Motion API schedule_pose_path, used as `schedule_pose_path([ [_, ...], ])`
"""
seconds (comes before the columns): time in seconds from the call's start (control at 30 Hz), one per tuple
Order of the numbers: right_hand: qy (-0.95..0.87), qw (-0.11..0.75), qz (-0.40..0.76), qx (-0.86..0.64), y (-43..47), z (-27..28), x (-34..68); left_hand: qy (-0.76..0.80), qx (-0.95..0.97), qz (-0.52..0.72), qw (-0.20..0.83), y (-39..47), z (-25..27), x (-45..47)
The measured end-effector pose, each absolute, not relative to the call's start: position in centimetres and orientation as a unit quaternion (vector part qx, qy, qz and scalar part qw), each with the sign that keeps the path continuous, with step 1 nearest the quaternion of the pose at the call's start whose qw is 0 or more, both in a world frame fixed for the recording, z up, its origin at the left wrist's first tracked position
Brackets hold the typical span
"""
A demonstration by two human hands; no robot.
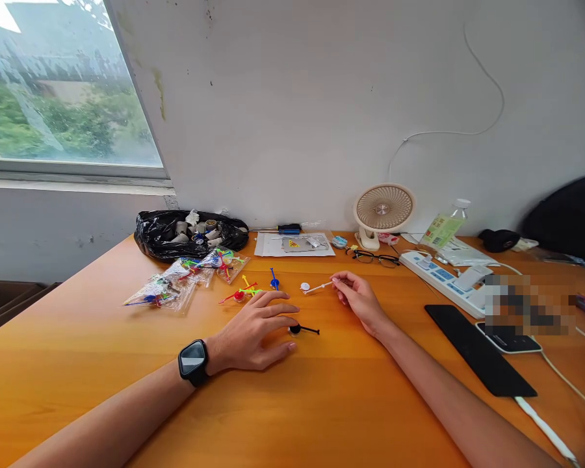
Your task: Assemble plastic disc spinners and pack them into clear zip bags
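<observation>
My right hand (358, 299) is closed, its thumb and fingertips pinching one end of a thin white plastic arrow (318, 287). At the arrow's other end lies a small round white disc (305, 286); I cannot tell whether they are joined. My left hand (260, 330), with a black watch (193, 359) on the wrist, is palm down with its fingers spread. Just by its fingertips sits a black arrow spinner (296, 329), partly hidden by them. Beyond that hand lie a blue spinner (274, 283), a red spinner (238, 296) and a yellow arrow (246, 281).
Clear bags of coloured spinners (163, 292) lie at left, before a black plastic bag (151, 237). Along the wall are a screwdriver (288, 229), white paper (270, 245), a fan (384, 208) and glasses (370, 257). A power strip (443, 281), bottle (443, 227) and black pad (478, 348) stand right.
</observation>
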State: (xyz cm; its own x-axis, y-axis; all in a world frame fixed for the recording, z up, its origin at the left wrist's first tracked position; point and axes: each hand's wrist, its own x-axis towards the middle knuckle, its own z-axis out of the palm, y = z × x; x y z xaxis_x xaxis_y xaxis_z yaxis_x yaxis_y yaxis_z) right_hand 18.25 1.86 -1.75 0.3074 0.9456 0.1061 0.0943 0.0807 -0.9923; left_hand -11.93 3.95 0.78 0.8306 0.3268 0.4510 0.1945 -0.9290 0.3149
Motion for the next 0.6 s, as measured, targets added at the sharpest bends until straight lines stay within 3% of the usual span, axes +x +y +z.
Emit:
schedule_pose_path([
  [0.6,-0.458,0.573,0.382,-0.562,2.0,-1.97,18.38,0.121,0.948,0.272,0.108,4.06,0.5,-11.74],
])
